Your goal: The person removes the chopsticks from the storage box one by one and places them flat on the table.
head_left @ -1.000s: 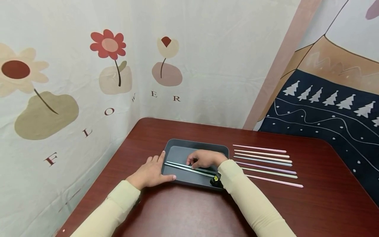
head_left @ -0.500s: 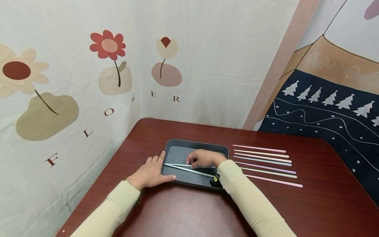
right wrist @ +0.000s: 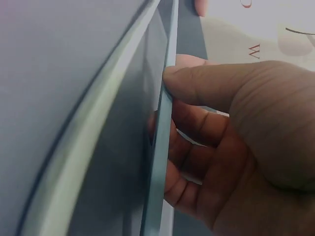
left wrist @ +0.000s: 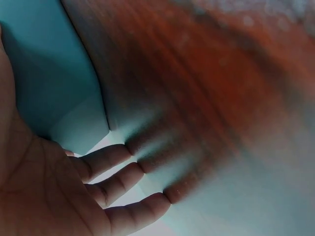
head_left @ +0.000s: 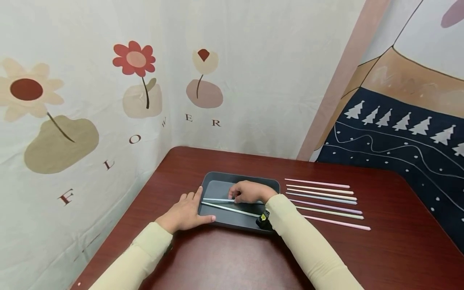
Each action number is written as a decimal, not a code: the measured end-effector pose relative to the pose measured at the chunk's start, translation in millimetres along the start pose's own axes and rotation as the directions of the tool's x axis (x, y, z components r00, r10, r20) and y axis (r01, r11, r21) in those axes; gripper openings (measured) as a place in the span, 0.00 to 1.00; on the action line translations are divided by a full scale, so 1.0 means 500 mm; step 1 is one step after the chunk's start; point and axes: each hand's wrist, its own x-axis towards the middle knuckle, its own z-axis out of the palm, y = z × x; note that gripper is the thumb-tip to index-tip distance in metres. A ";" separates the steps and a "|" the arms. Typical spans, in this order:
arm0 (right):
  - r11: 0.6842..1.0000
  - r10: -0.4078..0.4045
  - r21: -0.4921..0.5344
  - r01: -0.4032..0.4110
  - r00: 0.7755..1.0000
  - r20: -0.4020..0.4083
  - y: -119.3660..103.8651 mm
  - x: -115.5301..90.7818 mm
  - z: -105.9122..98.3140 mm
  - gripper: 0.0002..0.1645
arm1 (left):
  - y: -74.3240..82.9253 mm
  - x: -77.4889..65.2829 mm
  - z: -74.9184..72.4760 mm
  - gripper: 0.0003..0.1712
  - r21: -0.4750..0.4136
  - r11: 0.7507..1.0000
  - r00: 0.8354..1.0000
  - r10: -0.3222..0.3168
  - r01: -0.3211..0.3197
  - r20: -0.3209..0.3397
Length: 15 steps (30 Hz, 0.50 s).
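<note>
In the head view, a grey rectangular tray (head_left: pixel 239 225) lies on the table. My left hand (head_left: pixel 185 213) rests at its left end, fingers straight along the rim and thumb stretched at the near corner. In the left wrist view its spread fingers (left wrist: pixel 140 212) hold nothing. Over the tray, my right hand (head_left: pixel 250 191) pinches a pale blue chopstick (right wrist: pixel 160 147) between thumb and fingers. A pale green chopstick (right wrist: pixel 91 118) lies slanted on the tray's nearer side, its right end hidden behind my right wrist. The two sticks' left ends sit close together.
Several pastel chopsticks lie in a row right of the tray, from a pink chopstick (head_left: pixel 319 183) at the back to another pink chopstick (head_left: pixel 340 224) in front. The red-brown table (head_left: pixel 224 257) meets a printed cloth (head_left: pixel 253 121) behind.
The right hand has shifted the blue chopstick toward the tray's far side, so it now stands apart from the green one. The left hand stays at the rim.
</note>
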 end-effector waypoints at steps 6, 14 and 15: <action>1.000 -0.003 -0.002 0.003 1.000 -0.028 -0.007 -0.001 -0.014 0.12 | -0.002 -0.001 0.002 0.71 0.000 1.000 1.000 0.000 0.000 -0.007; 1.000 -0.017 0.020 0.018 0.999 -0.052 -0.018 -0.018 -0.040 0.10 | -0.004 0.001 0.006 0.73 0.000 1.000 1.000 -0.009 0.009 -0.004; 0.999 -0.025 0.029 0.027 0.998 -0.053 -0.019 -0.022 -0.044 0.10 | -0.004 0.002 0.007 0.73 -0.001 1.000 1.000 -0.009 0.009 -0.004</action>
